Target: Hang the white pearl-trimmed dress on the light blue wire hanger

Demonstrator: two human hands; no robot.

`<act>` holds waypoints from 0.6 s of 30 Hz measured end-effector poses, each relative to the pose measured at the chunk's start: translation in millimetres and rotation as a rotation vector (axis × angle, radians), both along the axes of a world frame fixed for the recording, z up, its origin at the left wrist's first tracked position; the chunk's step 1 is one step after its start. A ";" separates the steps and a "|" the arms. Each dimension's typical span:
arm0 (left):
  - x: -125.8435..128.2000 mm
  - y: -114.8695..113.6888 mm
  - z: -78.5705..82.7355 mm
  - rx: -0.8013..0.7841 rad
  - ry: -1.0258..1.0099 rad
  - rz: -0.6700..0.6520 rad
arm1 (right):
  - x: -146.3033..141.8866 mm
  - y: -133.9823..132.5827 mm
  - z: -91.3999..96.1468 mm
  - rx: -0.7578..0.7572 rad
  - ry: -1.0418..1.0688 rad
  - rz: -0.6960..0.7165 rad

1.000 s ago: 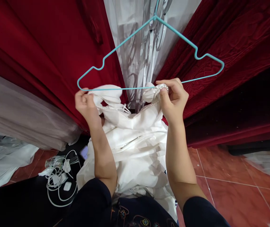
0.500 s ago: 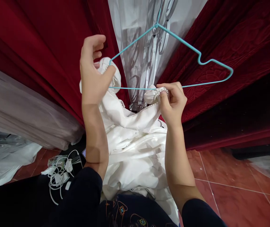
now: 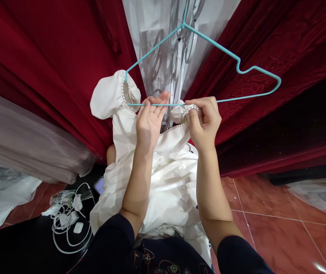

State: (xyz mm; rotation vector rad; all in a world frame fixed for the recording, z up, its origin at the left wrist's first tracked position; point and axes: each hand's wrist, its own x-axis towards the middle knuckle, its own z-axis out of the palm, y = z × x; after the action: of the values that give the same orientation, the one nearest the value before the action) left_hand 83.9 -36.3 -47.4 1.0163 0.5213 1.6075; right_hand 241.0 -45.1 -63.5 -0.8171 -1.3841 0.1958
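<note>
A white dress (image 3: 163, 179) with a pearl-trimmed neckline hangs in front of me. Its left puffed sleeve (image 3: 110, 95) sits over the left end of a teal wire hanger (image 3: 208, 38). My left hand (image 3: 150, 121) is at the middle of the hanger's bottom bar, fingers stretched up and touching the bar, holding nothing. My right hand (image 3: 204, 121) pinches the dress's other pearl-edged shoulder just under the bar, right of centre. The hanger's right end is bare.
Red velvet curtains (image 3: 51, 57) hang on both sides, with a white patterned sheer curtain (image 3: 165, 45) between them. A grey drape (image 3: 23, 140) hangs at the left. White cables and chargers (image 3: 68, 220) lie on the red tiled floor (image 3: 279, 236) at lower left.
My left hand pulled the left sleeve up over the hanger's left end, let go of it, and moved right to the middle of the bar. My right hand kept its pinch.
</note>
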 end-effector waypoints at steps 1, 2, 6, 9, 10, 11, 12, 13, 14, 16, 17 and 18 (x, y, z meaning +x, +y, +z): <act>2.9 -3.1 5.3 0.007 -0.028 0.014 | -1.7 0.0 -2.3 0.032 -0.018 -0.031; 4.9 -6.8 9.7 0.009 -0.055 0.021 | -3.5 0.2 -5.5 0.067 -0.046 -0.070; 4.0 -17.7 16.9 0.021 -0.186 -0.010 | -5.3 1.4 -22.5 0.165 -0.090 -0.314; -2.7 -17.2 19.1 0.013 -0.215 -0.001 | 10.7 5.1 -30.8 0.207 0.135 -0.530; -5.1 -16.5 20.4 0.009 -0.208 0.001 | 20.2 7.3 -31.2 0.215 0.206 -0.584; -7.1 -16.1 21.9 0.005 -0.198 -0.004 | 31.1 10.0 -30.2 0.219 0.253 -0.624; -8.6 -16.2 23.5 -0.003 -0.187 -0.012 | 42.7 13.0 -28.1 0.222 0.279 -0.649; -9.4 -16.8 25.0 -0.017 -0.176 -0.020 | 54.4 16.2 -24.9 0.225 0.294 -0.658; -9.6 -17.9 26.3 -0.036 -0.165 -0.025 | 65.3 19.2 -20.8 0.235 0.306 -0.656; -8.5 -20.9 28.3 -0.075 -0.142 -0.020 | 83.3 24.4 -10.5 0.261 0.328 -0.649; -7.6 -22.4 28.8 -0.088 -0.131 -0.015 | 89.9 26.2 -4.7 0.266 0.336 -0.652; -6.7 -23.8 29.1 -0.094 -0.121 -0.011 | 94.9 27.6 1.5 0.276 0.343 -0.661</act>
State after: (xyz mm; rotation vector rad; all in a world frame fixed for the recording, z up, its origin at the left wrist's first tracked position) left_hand 77.2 -60.1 -18.3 0.8447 0.5032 1.6079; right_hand 335.9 -17.5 -61.9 -0.9146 -0.7452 -0.3482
